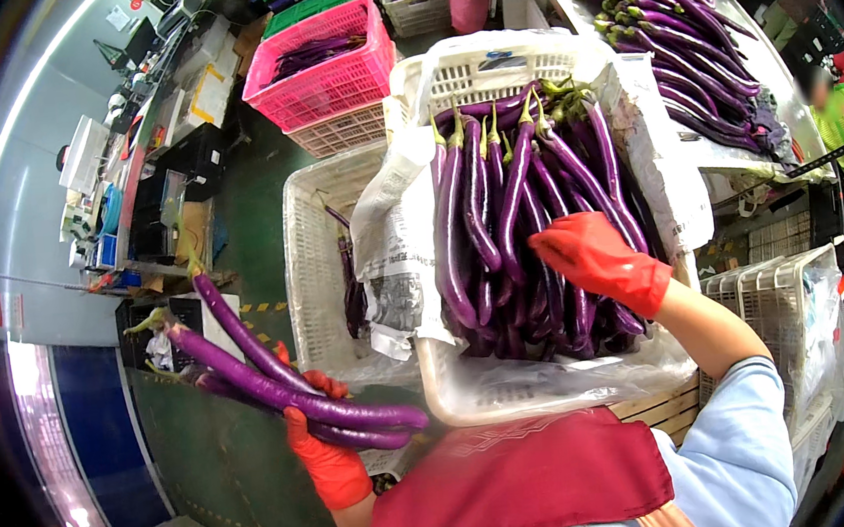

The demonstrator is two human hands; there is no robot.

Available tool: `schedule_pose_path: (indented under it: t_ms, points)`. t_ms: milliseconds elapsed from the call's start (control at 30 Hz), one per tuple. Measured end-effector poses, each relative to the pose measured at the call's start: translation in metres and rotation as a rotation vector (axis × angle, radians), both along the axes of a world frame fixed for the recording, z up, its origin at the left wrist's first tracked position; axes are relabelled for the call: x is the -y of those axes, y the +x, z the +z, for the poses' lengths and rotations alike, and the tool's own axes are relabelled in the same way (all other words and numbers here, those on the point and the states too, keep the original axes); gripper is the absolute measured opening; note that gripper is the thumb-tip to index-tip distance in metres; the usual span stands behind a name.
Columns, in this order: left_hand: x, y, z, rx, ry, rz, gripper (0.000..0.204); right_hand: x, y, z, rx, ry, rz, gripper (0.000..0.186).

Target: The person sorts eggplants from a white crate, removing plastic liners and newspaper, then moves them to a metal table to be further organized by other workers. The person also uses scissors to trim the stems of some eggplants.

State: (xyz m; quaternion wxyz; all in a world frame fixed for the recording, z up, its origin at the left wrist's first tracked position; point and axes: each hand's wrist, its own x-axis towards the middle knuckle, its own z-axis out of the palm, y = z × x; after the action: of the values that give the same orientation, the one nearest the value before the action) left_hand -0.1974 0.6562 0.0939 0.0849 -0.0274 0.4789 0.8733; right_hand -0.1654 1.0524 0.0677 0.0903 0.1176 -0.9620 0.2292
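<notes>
1. Here, the right hand (597,260), in a red glove, lies on the heap of long purple eggplants (518,215) in a white plastic crate (552,378) lined with newspaper (396,256) and clear film; its fingers curl down into the heap, but whether they grip one cannot be told.
2. The left hand (326,453), also red-gloved, is clenched around a bundle of three or so eggplants (281,376) whose green stem ends point up and away from it — off to the left of the crate.
3. Between the two hands stands a second white crate (317,263), nearly empty, with a few eggplants at its bottom.
4. Beyond the right hand, past the full crate, a pink crate (325,71) holds more eggplants, stacked on another pink one; farther right, a table (781,122) is piled with them.
5. The full crate's near wall hides the lower ends of the heap, and the right fingertips are buried among the fruit.
6. The right forearm, bare above the glove with a light blue sleeve (748,436), reaches forward and inward; the left wrist rises straight from the lower edge beside a red apron (522,486).
7. A person in green (836,117) stands at the far right — blurred.
</notes>
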Motion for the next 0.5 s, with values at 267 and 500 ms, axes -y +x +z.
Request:
schedule_pose_path:
  t_ms: [267,500]
  points:
    - [-0.01,0.02,0.01,0.017,-0.086,-0.016,0.094,0.082,-0.05,-0.039,-0.007,0.202,0.329,0.036]
    - [0.002,0.035,0.009,0.005,-0.13,0.077,0.09,0.023,-0.016,-0.029,0.003,0.222,0.02,0.033]
